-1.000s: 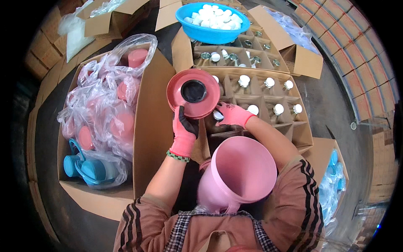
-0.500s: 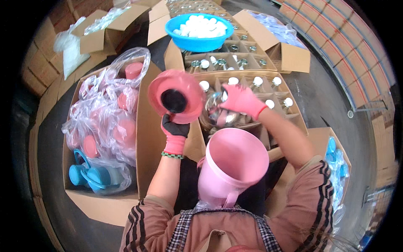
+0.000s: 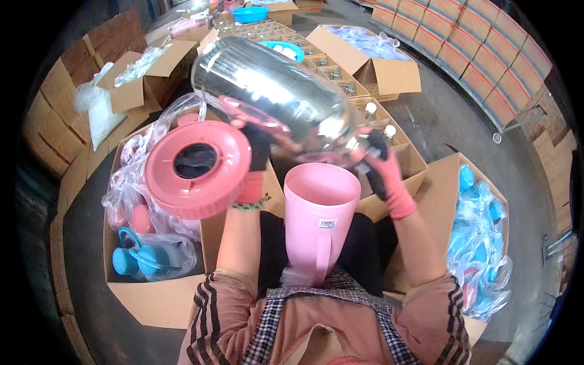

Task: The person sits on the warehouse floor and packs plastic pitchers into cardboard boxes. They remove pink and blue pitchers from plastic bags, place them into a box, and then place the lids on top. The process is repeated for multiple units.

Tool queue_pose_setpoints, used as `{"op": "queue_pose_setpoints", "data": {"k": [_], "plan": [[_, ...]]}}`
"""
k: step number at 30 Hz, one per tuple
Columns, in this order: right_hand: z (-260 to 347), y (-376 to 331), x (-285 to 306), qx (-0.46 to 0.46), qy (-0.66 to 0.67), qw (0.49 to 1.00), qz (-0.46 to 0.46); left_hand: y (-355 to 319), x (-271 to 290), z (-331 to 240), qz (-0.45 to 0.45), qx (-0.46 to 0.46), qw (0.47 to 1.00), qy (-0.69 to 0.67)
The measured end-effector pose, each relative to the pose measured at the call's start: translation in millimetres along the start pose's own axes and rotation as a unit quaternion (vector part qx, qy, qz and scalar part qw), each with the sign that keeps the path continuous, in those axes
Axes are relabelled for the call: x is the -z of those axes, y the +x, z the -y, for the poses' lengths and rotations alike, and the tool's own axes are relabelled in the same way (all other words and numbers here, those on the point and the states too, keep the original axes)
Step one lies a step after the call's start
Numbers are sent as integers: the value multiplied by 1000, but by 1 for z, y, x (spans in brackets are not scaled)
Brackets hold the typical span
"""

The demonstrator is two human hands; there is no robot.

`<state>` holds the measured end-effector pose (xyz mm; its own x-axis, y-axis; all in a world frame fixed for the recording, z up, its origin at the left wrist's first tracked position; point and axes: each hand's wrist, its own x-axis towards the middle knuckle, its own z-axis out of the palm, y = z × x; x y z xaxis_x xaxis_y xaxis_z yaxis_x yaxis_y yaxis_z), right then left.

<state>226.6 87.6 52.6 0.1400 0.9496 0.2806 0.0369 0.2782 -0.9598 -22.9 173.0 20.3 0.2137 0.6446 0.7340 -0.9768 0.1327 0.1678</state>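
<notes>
A large silvered glass vacuum-flask liner (image 3: pixel 274 85) lies tilted across the space above my lap, its narrow neck toward the right. My right hand (image 3: pixel 383 167), in a pink and black glove, is closed around that neck end, blurred by motion. Under the liner's left part is my gloved left hand (image 3: pixel 258 143), its fingers along the glass. A round pink flask collar (image 3: pixel 201 198) with a dark centre is held at the same hand; its grip is partly hidden. Between my thighs stands a pink flask shell (image 3: pixel 316 243), open at the top, with a handle facing me.
On the left, a carton (image 3: pixel 155 298) holds bagged pink parts and blue pieces (image 3: pixel 149 258). Ahead, a divided carton (image 3: pixel 420 161) contains white-capped liners (image 3: pixel 389 131). A blue basin (image 3: pixel 292 52) sits beyond. Bagged blue parts (image 3: pixel 480 243) fill a right-hand carton; stacked boxes (image 3: pixel 480 48) stand farther right.
My right hand has lifted the liner out of the divided carton and over the pink shell. My left hand has come under the liner, with the collar moving left and nearer.
</notes>
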Motion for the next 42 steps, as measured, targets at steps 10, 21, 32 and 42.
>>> {"op": "queue_pose_setpoints", "data": {"k": [10, 21, 32, 42], "plan": [[-50, 10, -25, -121, 84, 988, 56, -14, -6, -40, -77, 49, 991, 102], [15, 8, -25, 39, -194, 950, 242, -70, 3, -34, -93, 202, 967, 125], [12, 25, -38, -103, -448, 745, 483, -51, -44, 6, -215, 131, 935, 251], [0, 54, -42, -133, 308, 934, 121, 10, -56, -13, 42, 57, 708, 703]]}}
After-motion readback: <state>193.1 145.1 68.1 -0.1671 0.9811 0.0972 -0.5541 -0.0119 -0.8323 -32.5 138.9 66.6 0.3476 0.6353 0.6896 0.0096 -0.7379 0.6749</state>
